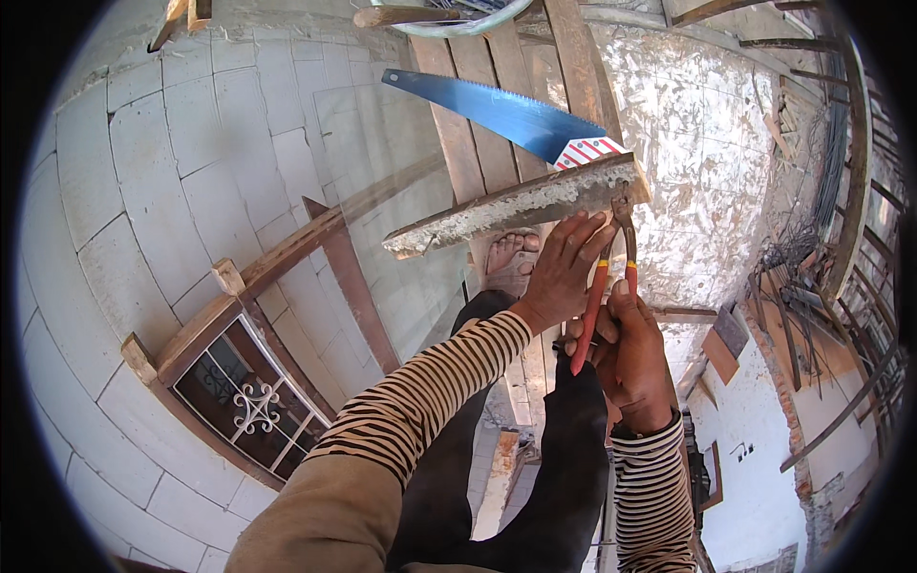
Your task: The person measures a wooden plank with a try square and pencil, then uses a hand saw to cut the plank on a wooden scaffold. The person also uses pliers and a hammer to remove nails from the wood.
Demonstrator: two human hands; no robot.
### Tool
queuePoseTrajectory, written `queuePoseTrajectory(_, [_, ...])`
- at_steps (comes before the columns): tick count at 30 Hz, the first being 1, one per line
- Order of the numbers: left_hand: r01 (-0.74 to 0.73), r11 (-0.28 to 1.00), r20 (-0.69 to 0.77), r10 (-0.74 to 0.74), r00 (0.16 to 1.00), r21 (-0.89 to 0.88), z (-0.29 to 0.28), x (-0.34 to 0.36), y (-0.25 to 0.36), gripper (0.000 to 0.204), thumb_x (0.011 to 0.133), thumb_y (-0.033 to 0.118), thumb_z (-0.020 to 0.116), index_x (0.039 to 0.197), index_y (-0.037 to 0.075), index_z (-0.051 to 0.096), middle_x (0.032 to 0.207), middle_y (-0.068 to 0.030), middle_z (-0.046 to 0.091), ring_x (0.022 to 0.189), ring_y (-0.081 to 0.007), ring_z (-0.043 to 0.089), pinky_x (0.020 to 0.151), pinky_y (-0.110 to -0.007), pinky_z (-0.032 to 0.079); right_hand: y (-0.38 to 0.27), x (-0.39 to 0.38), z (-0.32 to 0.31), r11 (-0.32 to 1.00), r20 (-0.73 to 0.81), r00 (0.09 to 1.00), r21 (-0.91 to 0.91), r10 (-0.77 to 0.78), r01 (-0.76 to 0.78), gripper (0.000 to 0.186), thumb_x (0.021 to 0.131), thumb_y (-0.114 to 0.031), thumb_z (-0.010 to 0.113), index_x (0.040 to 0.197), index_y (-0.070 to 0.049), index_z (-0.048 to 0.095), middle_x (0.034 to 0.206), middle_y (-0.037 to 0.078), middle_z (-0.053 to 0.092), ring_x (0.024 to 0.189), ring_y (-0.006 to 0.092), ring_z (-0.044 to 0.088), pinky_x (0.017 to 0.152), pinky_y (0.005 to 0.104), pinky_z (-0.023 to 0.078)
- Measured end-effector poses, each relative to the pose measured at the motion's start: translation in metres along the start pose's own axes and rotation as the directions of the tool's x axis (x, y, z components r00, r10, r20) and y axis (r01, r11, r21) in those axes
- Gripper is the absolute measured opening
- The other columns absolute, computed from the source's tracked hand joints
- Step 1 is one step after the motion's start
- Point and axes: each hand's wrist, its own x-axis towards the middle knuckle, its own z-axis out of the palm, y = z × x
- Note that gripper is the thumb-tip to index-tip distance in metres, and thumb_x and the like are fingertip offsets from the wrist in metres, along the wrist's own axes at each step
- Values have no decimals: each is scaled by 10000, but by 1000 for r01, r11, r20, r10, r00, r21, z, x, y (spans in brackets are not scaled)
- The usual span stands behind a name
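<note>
A rough wooden beam [516, 207], crusted with grey mortar, lies slanted across the planks in front of me. My right hand [635, 363] is closed around the red handles of a pair of pincers [593, 310]. Their rusty jaws meet the beam close to its right end; whatever they bite on is too small to make out. With fingers stretched out, my left hand [564, 272] rests against the beam's near edge, beside the jaws. Its thumb is hidden. Just beyond the beam lies a handsaw [487, 110] with a blue blade, its handle end partly covered by the beam.
Wooden planks [466, 124] run away from me, with my bare foot [509, 263] on them. A pale basin [458, 29] with a wooden-handled tool [406, 15] stands at the far end. To the left are a block wall [143, 172] and a wooden window frame [205, 329] with a metal grille.
</note>
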Motion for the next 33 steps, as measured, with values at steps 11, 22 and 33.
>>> queuePoseTrajectory(11, [-148, 938, -375, 22, 927, -312, -18, 64, 0, 457, 777, 280, 893, 1143, 147, 653, 1289, -54, 665, 1327, -298, 566, 1206, -540, 349, -23, 2, 37, 995, 133, 988, -74, 79, -70, 381, 1094, -368, 504, 1319, -60, 509, 899, 60, 623, 848, 237, 669, 740, 434, 587])
queuePoseTrajectory(22, [-247, 840, -382, 52, 923, -483, -1, 94, -21, 233, 774, 116, 856, 855, 83, 640, 846, -56, 637, 805, -259, 629, 765, -397, 509, -70, 47, -9, 826, 255, 960, -513, -114, 234, 673, 1040, -698, 363, 883, -73, 559, 643, 40, 496, 579, 194, 563, 605, 335, 511])
queuePoseTrajectory(33, [101, 807, -107, -199, 974, -582, 18, 97, -31, 91, 913, 107, 752, 865, 54, 695, 742, -28, 640, 693, -133, 593, 653, -314, 502, -94, 265, -104, -315, 694, 540, -708, -476, 632, 583, 944, -201, 587, 1471, 2, 441, 1454, 306, 472, 1303, 478, 490, 1098, 522, 424])
